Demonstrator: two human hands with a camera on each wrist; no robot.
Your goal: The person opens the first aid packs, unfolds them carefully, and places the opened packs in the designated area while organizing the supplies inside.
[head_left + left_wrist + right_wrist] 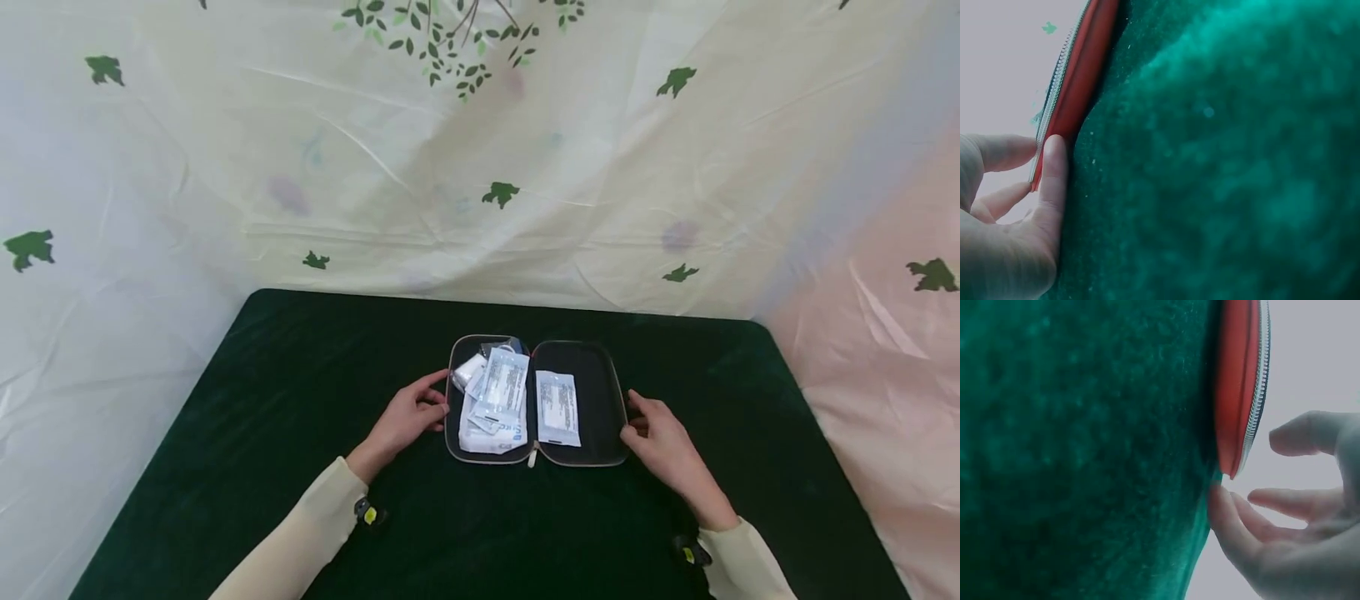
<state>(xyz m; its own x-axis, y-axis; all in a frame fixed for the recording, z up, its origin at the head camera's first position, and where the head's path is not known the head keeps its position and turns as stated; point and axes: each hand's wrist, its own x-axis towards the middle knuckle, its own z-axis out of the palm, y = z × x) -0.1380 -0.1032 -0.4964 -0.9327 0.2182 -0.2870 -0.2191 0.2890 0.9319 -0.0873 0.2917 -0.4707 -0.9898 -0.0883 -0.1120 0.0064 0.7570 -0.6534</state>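
Observation:
An unzipped zippered case (596,408) lies opened flat on the dark green cloth, black inside with a red outer wall. Its left half holds several white printed sachets (504,387) and a small white roll-like item (468,370). One more white sachet (557,408) rests in the right half. My left hand (405,417) touches the left edge, its fingertips against the zipper and red wall in the left wrist view. At the right edge is my right hand (663,442), fingers spread loosely around the lower corner; the right wrist view shows nothing held between them.
Green cloth (337,350) covers the table around the case. Pale curtains (420,208) with green leaf prints hang behind the table and at both sides. A zipper pull (532,457) hangs at the front of the case's fold.

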